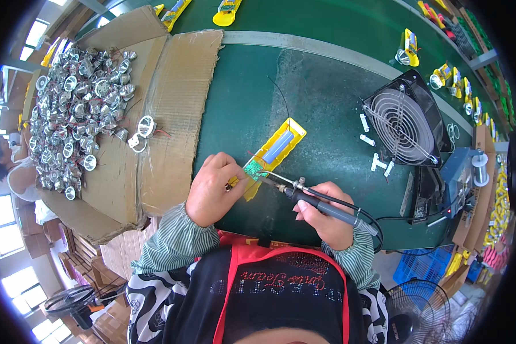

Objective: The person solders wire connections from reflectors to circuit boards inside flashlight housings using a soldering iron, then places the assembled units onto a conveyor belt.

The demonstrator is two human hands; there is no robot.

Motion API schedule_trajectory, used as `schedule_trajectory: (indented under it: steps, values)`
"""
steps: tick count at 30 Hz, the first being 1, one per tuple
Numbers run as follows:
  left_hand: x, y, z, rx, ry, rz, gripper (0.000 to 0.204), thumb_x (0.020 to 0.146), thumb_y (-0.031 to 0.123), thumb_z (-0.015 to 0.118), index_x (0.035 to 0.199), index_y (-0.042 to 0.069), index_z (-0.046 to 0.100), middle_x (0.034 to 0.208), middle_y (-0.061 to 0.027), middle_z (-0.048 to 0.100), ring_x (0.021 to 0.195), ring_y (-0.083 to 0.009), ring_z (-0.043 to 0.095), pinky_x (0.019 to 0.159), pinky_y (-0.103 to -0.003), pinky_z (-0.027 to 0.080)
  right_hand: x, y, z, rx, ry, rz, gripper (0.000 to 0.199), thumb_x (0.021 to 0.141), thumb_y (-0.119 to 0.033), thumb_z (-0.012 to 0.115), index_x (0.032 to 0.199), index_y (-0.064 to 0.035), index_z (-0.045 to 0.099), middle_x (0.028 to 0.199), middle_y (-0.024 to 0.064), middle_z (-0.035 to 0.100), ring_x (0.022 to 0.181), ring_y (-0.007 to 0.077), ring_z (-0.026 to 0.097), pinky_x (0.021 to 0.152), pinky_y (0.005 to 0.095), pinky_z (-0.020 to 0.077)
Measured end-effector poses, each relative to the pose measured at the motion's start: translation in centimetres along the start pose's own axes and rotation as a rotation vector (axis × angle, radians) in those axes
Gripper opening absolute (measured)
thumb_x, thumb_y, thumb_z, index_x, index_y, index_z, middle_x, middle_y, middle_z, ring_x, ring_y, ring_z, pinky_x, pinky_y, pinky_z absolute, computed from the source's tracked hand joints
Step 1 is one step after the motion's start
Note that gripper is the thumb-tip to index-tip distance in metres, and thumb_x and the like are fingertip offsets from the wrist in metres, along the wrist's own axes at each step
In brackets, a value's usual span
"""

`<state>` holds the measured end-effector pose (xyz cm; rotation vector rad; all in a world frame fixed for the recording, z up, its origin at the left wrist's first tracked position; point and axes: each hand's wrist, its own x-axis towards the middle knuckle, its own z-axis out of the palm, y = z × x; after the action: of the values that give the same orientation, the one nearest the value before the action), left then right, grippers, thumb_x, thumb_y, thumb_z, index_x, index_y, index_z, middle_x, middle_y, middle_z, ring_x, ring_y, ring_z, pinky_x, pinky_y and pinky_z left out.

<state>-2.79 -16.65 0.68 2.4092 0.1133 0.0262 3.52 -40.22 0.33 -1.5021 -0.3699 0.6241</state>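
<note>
My right hand [331, 221] grips a soldering iron [329, 210] like a pen, with a thin metal feed tube clamped along it. The iron's tip reaches a small green circuit board [253, 169]. That board sits in a yellow plastic housing [296, 127], beside a blue-grey cylindrical battery [278, 147]. A thin black wire [281, 94] rises from the housing's far end. At the board's left edge, my left hand [215, 186] has its fingers pinched together over the housing's near part. What they hold is hidden.
At left, a cardboard box [175, 114] bears a heap of silvery reflector cups [80, 109]. A square fan [404, 123] with a wire guard stands at right, near small white pieces [377, 163] and a solder spool [480, 162]. Yellow housings [226, 12] line the far belt. A person [20, 166] is at far left.
</note>
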Motion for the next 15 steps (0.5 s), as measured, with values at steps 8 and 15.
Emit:
schedule_trajectory:
  steps: [8,15]
  values:
    - [0.4,-0.5,0.2,-0.010,-0.010,0.018,0.009,0.074,0.008,0.067,0.078,0.003,0.061,0.083,-0.0107,0.053,0.081,-0.0274,0.052,0.072,-0.036,0.043,-0.2,-0.3,-0.4,0.083,0.123,0.032,0.015,0.079,-0.001,0.063,0.093,0.0047,0.057,0.076,0.0104,0.066,0.065,0.0121,0.064,0.059,0.0241,0.0528]
    - [-0.4,0.0,-0.3,0.063,0.031,0.009,0.012,0.070,0.007,0.068,0.077,0.002,0.061,0.083,-0.0135,0.054,0.080,-0.0319,0.053,0.071,-0.040,0.044,-0.1,0.8,-1.3,0.112,0.140,-0.125,0.019,0.079,-0.004,0.066,0.096,0.0025,0.059,0.077,0.0071,0.064,0.067,0.0092,0.062,0.060,0.0236,0.0513]
